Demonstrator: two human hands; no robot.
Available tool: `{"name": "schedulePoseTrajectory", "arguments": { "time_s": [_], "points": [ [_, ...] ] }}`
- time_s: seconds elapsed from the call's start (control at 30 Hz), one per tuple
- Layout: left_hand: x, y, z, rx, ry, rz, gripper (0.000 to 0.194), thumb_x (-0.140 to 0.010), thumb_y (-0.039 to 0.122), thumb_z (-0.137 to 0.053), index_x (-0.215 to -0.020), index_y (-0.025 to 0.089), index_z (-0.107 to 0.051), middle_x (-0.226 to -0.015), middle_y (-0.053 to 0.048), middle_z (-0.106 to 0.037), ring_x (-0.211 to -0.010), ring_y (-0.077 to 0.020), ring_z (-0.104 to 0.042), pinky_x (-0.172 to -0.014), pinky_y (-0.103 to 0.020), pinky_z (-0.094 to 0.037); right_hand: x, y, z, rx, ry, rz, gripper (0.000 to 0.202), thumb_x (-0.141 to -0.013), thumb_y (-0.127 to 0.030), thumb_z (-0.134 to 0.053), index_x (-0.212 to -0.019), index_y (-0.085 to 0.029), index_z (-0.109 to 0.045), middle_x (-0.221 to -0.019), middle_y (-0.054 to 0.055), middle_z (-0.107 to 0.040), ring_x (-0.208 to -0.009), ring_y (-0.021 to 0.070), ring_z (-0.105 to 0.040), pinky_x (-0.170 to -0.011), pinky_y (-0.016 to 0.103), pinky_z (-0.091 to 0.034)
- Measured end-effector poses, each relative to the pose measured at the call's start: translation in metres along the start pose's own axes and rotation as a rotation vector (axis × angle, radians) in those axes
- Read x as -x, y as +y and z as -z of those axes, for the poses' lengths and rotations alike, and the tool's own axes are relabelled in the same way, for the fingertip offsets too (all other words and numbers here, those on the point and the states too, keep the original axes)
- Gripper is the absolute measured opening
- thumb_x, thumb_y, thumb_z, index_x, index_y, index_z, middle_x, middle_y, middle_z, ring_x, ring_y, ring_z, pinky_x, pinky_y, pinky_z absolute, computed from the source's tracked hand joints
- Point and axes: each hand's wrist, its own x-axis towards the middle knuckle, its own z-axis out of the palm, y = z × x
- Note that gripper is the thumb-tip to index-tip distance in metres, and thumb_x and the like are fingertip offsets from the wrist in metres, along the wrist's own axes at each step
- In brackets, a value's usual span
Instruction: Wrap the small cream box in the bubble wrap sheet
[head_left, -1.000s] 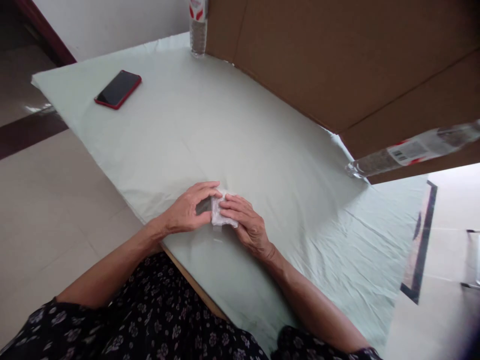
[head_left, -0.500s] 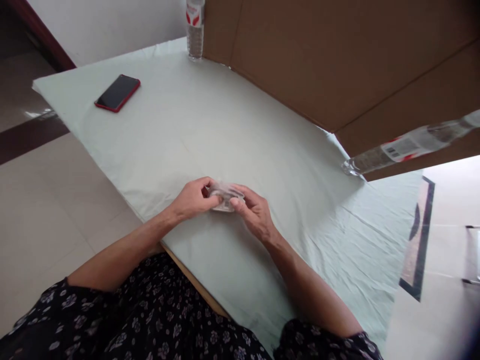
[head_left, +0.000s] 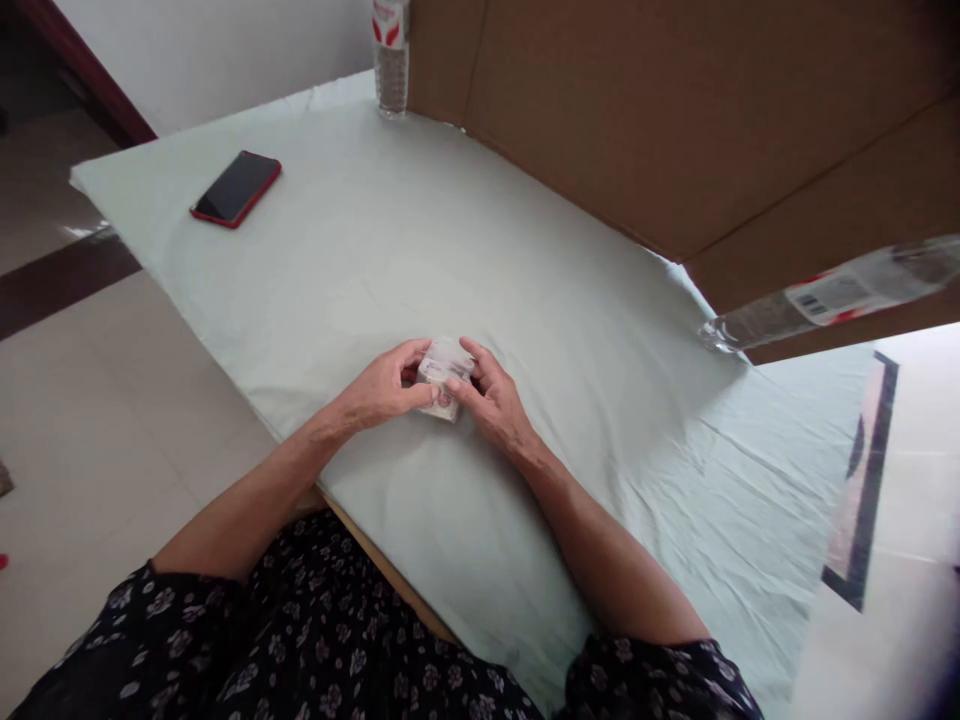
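Observation:
A deck of playing cards (head_left: 448, 372) is held between both hands, low over the cloth near the front edge of the table. Its upper part is blurred by motion, while a printed card face shows at the lower side. My left hand (head_left: 381, 388) grips it from the left, thumb along the near side and fingers curled behind. From the right, my right hand (head_left: 496, 402) closes on it with the thumb on the near face and the fingers at the far edge. Parts of the cards are hidden by the fingers.
A phone in a red case (head_left: 236, 188) lies at the far left of the pale green cloth (head_left: 337, 270). A brown cardboard panel (head_left: 600, 110) stands at the back right, with a water bottle (head_left: 391, 65) at its left end and another bottle (head_left: 832, 295) at its right.
The cards have turned between my hands, so a printed face now shows at the lower side. My right hand has shifted slightly left and its fingers have lifted.

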Motion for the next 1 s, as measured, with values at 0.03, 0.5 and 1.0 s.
{"name": "schedulePoseTrajectory", "arguments": {
  "time_s": [0.03,0.5,1.0],
  "points": [
    [-0.002,-0.003,-0.002,0.051,0.007,0.017,0.081,-0.069,0.027,-0.073,-0.145,0.012,-0.048,-0.127,-0.016,-0.069,-0.11,-0.0271,-0.069,-0.091,-0.038,-0.056,0.0,0.0,0.0,0.039,0.013,0.005,0.078,-0.088,-0.064,-0.065,-0.15,-0.021,-0.046,-0.117,0.011,-0.074,-0.101,0.0248,-0.07,-0.093,0.043,-0.056],
    [-0.007,-0.022,-0.011,0.26,0.067,-0.041,0.094,-0.071,0.027,-0.075,-0.154,0.016,-0.033,-0.13,-0.015,-0.063,-0.111,-0.0229,-0.068,-0.088,-0.032,-0.054,0.007,0.001,-0.007,0.108,0.187,0.042,0.064,-0.091,-0.063,-0.063,-0.141,-0.022,-0.056,-0.12,0.012,-0.072,-0.103,0.0241,-0.07,-0.094,0.041,-0.056],
    [-0.007,-0.023,-0.011,0.312,0.052,-0.053,0.095,-0.069,0.028,-0.081,-0.153,0.018,-0.038,-0.131,-0.015,-0.064,-0.105,-0.0217,-0.066,-0.089,-0.035,-0.053,-0.049,-0.026,-0.003,-0.27,0.242,-0.113,0.043,-0.07,-0.044,-0.084,-0.104,-0.022,-0.07,-0.083,0.0,-0.071,-0.071,0.0138,-0.064,-0.071,0.032,-0.056]
  ]
}}
